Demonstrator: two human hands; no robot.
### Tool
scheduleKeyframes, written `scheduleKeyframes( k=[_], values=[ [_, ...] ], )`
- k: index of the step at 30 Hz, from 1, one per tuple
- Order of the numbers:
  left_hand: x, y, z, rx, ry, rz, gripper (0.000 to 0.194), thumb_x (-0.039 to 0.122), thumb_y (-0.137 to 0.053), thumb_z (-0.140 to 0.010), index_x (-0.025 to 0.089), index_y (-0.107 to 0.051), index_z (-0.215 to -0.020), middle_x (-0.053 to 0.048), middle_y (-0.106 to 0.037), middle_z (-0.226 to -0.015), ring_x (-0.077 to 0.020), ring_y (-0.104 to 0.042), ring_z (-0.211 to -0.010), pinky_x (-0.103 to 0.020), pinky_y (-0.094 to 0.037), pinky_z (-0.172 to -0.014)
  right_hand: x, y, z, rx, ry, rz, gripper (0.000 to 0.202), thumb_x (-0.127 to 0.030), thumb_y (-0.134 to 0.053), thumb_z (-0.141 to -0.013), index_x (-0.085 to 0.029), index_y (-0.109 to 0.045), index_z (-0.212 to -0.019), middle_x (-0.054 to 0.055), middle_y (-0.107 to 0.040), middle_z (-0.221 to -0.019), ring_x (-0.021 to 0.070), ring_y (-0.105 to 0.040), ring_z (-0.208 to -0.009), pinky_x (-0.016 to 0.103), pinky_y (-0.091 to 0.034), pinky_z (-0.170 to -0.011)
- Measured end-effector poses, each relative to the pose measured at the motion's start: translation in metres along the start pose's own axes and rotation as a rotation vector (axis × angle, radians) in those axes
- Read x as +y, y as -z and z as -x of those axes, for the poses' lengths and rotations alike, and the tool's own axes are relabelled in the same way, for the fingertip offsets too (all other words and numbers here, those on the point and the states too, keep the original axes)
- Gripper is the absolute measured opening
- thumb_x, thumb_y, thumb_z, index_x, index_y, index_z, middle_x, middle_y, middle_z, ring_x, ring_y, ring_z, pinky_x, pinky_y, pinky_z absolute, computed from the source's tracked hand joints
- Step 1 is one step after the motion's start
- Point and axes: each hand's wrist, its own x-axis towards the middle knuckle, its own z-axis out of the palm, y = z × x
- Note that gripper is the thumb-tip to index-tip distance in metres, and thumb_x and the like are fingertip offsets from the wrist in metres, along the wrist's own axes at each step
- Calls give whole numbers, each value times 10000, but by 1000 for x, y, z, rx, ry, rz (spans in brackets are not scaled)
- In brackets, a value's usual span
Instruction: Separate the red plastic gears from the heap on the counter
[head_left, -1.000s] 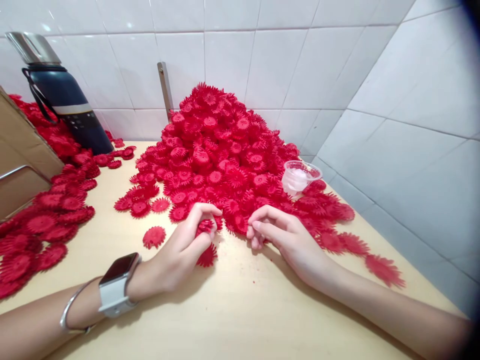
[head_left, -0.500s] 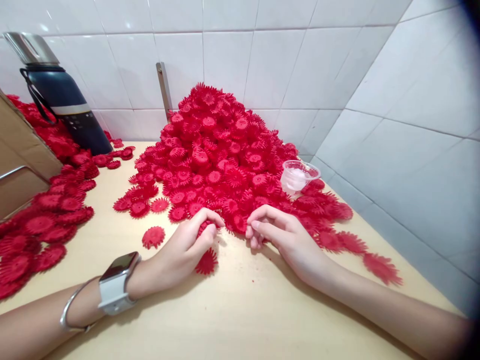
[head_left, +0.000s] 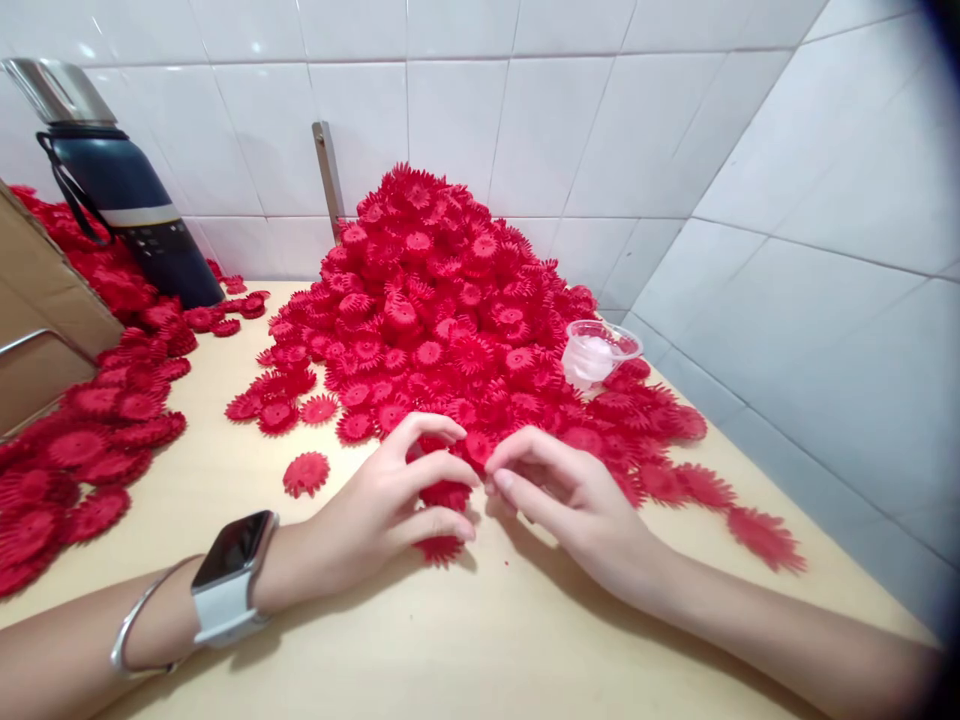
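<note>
My left hand (head_left: 409, 490), wearing a watch and a bangle, is curled over red fringed flower discs (head_left: 446, 494). Their edges show between its fingers and below the thumb. Fingertip to fingertip, it nearly meets my right hand (head_left: 566, 495). The right thumb and forefinger are pinched close together, and anything between them is too small or hidden to make out. Just behind both hands rises a large heap of the same red discs (head_left: 442, 290). One loose disc (head_left: 307, 474) lies flat left of my left hand.
A clear plastic cup (head_left: 592, 355) with something whitish inside sits on the heap's right side. A dark blue flask (head_left: 146, 205) and a cardboard box (head_left: 45, 290) stand at the left, beside more red discs (head_left: 82, 450). White tiled walls (head_left: 555, 130) border the table (head_left: 420, 640).
My left hand has shifted right toward the right hand, its fingers spreading more, and the red discs under it moved along. The right hand has turned slightly, its fingertips slightly further left.
</note>
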Motion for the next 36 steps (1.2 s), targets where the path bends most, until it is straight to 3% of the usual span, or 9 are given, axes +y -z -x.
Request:
scheduleKeyframes(
  k=[3,9,15,19,25,28,32,36],
  values=[
    [-1,0,1,27,-49,-57,106,279,-594,-774,228,-648,-850,-51,-469,-1054,-209,-503,-969,-311,-463,-809,-2,-4,3,-87,-39,-10,73,-250,-527,-811,-192,-570,-802,1,-607,-683,124,-548,-606,232,-415,-538],
    [-3,-2,2,107,-80,-4,100,248,-599,-773,196,-632,-851,-46,-508,-950,-150,-557,-809,-258,-497,-733,-5,-9,2,-114,-162,-101,45,-226,-591,-764,-185,-608,-756,-12,-614,-643,103,-548,-567,212,-422,-530],
    [-3,-2,-1,153,-86,24,182,233,-660,-716,176,-608,-882,-54,-591,-960,-174,-577,-867,-267,-484,-758,-2,-12,2,-26,-168,-161,91,-255,-605,-747,-186,-553,-718,-23,-577,-588,104,-528,-520,219,-428,-482],
    [0,-1,-2,123,-10,19,186,204,-517,-820,176,-602,-983,-54,-646,-1007,-172,-603,-877,-266,-486,-763,-3,-10,3,40,-148,-156,151,-309,-600,-750,-190,-527,-693,-23,-550,-581,106,-512,-518,223,-435,-463],
    [-3,-5,1,116,82,150,345,252,-519,-832,245,-510,-1177,-37,-579,-1130,-165,-568,-987,-239,-490,-810,-3,-9,3,116,-110,-170,136,-309,-590,-758,-192,-545,-707,-41,-523,-531,84,-473,-461,216,-427,-446],
    [-6,-5,2,125,31,145,351,228,-514,-839,302,-517,-1182,-25,-539,-1080,-139,-569,-908,-235,-496,-779,-1,-11,4,42,-135,-205,162,-318,-609,-739,-183,-549,-672,-38,-524,-498,84,-467,-426,217,-408,-413],
    [-5,-4,2,109,-25,187,262,213,-568,-804,255,-610,-1058,-36,-506,-1048,-151,-556,-928,-253,-487,-815,0,-13,4,-37,-152,-222,169,-313,-608,-741,-169,-571,-662,-29,-537,-495,83,-475,-418,216,-404,-408],
    [0,-3,1,-9,63,399,268,208,-529,-829,219,-545,-1096,-48,-574,-1077,-155,-595,-942,-250,-502,-808,0,-12,4,-16,-151,-244,141,-295,-585,-765,-167,-571,-709,-31,-555,-520,79,-490,-418,206,-417,-403]
  ],
)
